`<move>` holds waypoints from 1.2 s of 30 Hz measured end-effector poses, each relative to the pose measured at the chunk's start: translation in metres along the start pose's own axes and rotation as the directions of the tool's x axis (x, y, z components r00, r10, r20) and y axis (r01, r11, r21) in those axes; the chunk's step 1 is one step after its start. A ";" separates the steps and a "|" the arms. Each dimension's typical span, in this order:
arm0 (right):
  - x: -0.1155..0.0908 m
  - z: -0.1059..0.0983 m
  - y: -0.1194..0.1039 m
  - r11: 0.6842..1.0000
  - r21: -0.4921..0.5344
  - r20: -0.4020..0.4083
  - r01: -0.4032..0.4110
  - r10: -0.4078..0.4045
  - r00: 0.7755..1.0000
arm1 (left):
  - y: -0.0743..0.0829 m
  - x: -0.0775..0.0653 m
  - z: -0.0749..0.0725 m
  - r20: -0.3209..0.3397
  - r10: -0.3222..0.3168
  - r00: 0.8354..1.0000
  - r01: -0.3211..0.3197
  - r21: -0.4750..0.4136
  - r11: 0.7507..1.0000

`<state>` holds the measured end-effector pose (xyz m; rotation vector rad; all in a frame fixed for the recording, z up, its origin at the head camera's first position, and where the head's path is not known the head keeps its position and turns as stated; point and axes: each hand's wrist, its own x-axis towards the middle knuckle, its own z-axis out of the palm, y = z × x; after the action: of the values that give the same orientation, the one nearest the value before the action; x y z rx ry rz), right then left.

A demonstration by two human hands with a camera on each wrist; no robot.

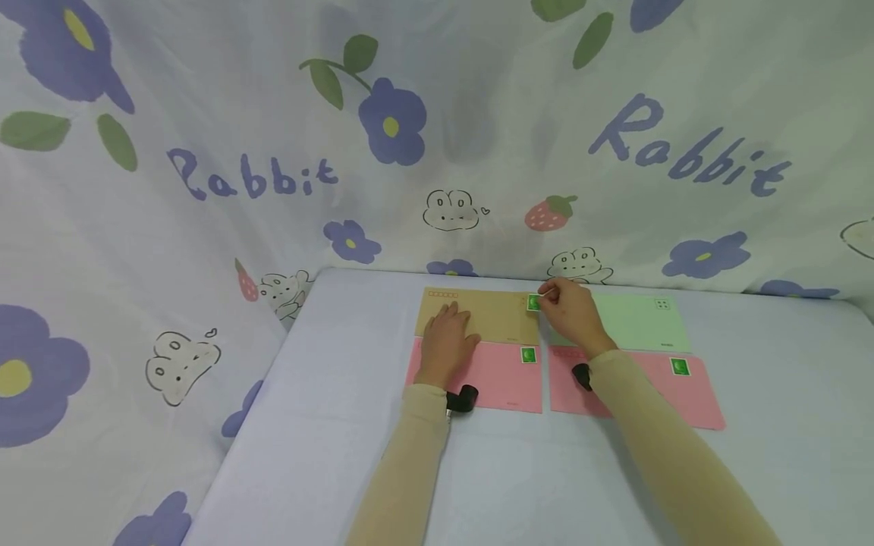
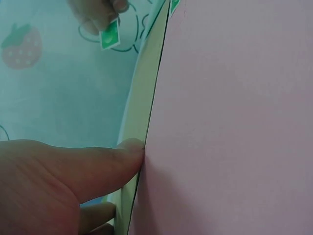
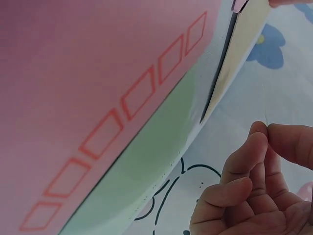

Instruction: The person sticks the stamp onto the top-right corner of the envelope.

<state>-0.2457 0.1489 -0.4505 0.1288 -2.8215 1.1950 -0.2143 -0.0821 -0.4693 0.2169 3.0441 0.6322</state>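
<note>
In the head view my right hand [image 1: 573, 312] pinches a green postage stamp [image 1: 534, 302] with a white border, at the upper right corner of a tan envelope [image 1: 501, 318]. The same stamp [image 2: 110, 36] shows below the right fingers in the left wrist view; whether it touches the paper I cannot tell. My left hand [image 1: 447, 345] rests on the tan envelope with fingers spread, its wrist above a pink envelope [image 1: 505, 383]. In the right wrist view thumb and index finger of the right hand [image 3: 259, 181] meet at their tips; the stamp is not discernible there.
A light green envelope [image 1: 635, 322] lies at the back right, partly under the right hand. Before it is a second pink envelope [image 1: 655, 394] bearing a green stamp [image 1: 680, 367]. Another stamp [image 1: 529, 355] is on the left pink envelope. A patterned curtain [image 1: 273, 91] hangs behind the white table [image 1: 328, 440].
</note>
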 end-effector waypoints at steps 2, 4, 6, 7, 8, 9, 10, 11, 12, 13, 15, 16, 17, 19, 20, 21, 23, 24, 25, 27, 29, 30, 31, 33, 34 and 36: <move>0.002 0.001 -0.001 1.000 -0.001 0.002 0.001 -0.001 1.000 | -0.001 0.000 0.000 0.007 -0.002 1.000 0.002 0.001 1.000; 0.004 0.002 -0.003 1.000 0.002 0.006 0.002 -0.002 1.000 | -0.001 0.001 0.000 0.009 -0.003 1.000 0.003 0.006 1.000; 0.006 0.003 -0.005 1.000 0.004 0.009 0.004 -0.004 1.000 | -0.001 0.001 0.000 0.008 -0.003 1.000 0.003 0.007 1.000; 0.006 0.004 -0.005 1.000 0.005 0.010 0.005 -0.005 1.000 | -0.001 0.001 0.001 0.007 -0.004 1.000 0.004 0.005 1.000; 0.007 0.004 -0.006 1.000 0.005 0.012 0.006 -0.006 1.000 | -0.001 0.001 0.001 0.005 -0.004 1.000 0.004 0.002 1.000; 0.008 0.004 -0.006 1.000 0.003 0.013 0.005 -0.005 1.000 | -0.001 0.001 0.001 0.003 -0.004 1.000 0.004 -0.002 1.000; 0.009 0.004 -0.007 1.000 0.000 0.014 0.003 -0.003 1.000 | -0.001 0.001 0.001 0.003 -0.005 1.000 0.005 -0.006 1.000; 0.009 0.005 -0.007 1.000 -0.002 0.014 0.002 -0.002 1.000 | -0.001 0.001 0.001 0.000 -0.004 1.000 0.004 -0.008 1.000; 0.010 0.005 -0.008 1.000 -0.006 0.015 0.000 0.001 1.000 | -0.001 0.001 0.001 -0.003 -0.003 1.000 0.003 -0.011 1.000; 0.011 0.005 -0.008 1.000 -0.010 0.017 -0.002 0.002 1.000 | -0.001 0.001 0.001 -0.004 -0.003 1.000 0.003 -0.011 1.000; 0.013 0.005 -0.008 1.000 -0.017 0.021 -0.007 0.007 1.000 | -0.001 0.001 0.000 -0.004 -0.004 1.000 0.004 -0.010 1.000; 0.013 0.006 -0.008 1.000 -0.021 0.025 -0.011 0.012 1.000 | -0.001 0.001 0.000 -0.003 -0.004 1.000 0.004 -0.009 1.000; 0.015 0.006 -0.008 1.000 -0.023 0.029 -0.015 0.016 0.999 | -0.001 0.001 0.000 -0.004 -0.002 1.000 0.002 -0.008 1.000; 0.017 0.007 -0.007 0.999 -0.027 0.038 -0.021 0.022 0.999 | -0.001 0.001 0.000 -0.001 -0.003 1.000 0.003 -0.005 1.000; 0.018 0.008 -0.006 0.999 -0.029 0.043 -0.025 0.027 0.999 | -0.001 0.001 0.000 0.002 -0.005 1.000 0.005 -0.003 1.000; 0.019 0.008 -0.006 0.999 -0.031 0.048 -0.029 0.031 0.998 | -0.001 0.001 0.000 0.002 -0.005 1.000 0.005 -0.001 1.000; 0.020 0.009 -0.005 0.999 -0.033 0.055 -0.036 0.038 0.998 | -0.001 0.001 0.000 0.004 -0.006 1.000 0.006 0.005 1.000; 0.021 0.010 -0.005 0.999 -0.035 0.056 -0.036 0.038 0.998 | -0.001 0.001 0.000 0.008 -0.008 1.000 0.008 0.008 1.000; 0.021 0.010 -0.005 0.999 -0.035 0.060 -0.040 0.042 0.997 | -0.001 0.001 0.000 0.007 -0.008 1.000 0.008 0.010 1.000; 0.021 0.009 -0.006 0.998 -0.040 0.064 -0.047 0.050 0.997 | 0.000 0.001 0.000 0.004 -0.007 1.000 0.007 0.010 1.000; 0.022 0.009 -0.006 0.998 -0.046 0.066 -0.051 0.054 0.996 | 0.000 0.001 -0.001 0.001 -0.006 1.000 0.006 0.012 1.000; 0.023 0.009 -0.006 0.997 -0.052 0.068 -0.052 0.056 0.996 | 0.000 0.001 -0.001 0.000 -0.005 1.000 0.005 0.013 1.000; 0.023 0.008 -0.006 0.997 -0.058 0.072 -0.056 0.060 0.996 | 0.000 0.001 -0.001 -0.001 -0.003 1.000 0.003 0.014 1.000; 0.025 0.009 -0.005 0.996 -0.071 0.076 -0.056 0.062 0.995 | 0.000 0.001 -0.001 0.001 -0.003 1.000 0.003 0.018 1.000; 0.025 0.009 -0.004 0.996 -0.075 0.079 -0.057 0.063 0.995 | 0.000 0.001 -0.001 0.002 -0.001 1.000 0.001 0.021 1.000; 0.026 0.009 -0.004 0.995 -0.084 0.084 -0.059 0.066 0.994 | 0.000 0.002 -0.001 0.003 0.001 1.000 -0.001 0.021 1.000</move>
<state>-0.2716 0.1386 -0.4512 0.0906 -2.9654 1.1106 -0.2159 -0.0825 -0.4682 0.2193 3.0497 0.5992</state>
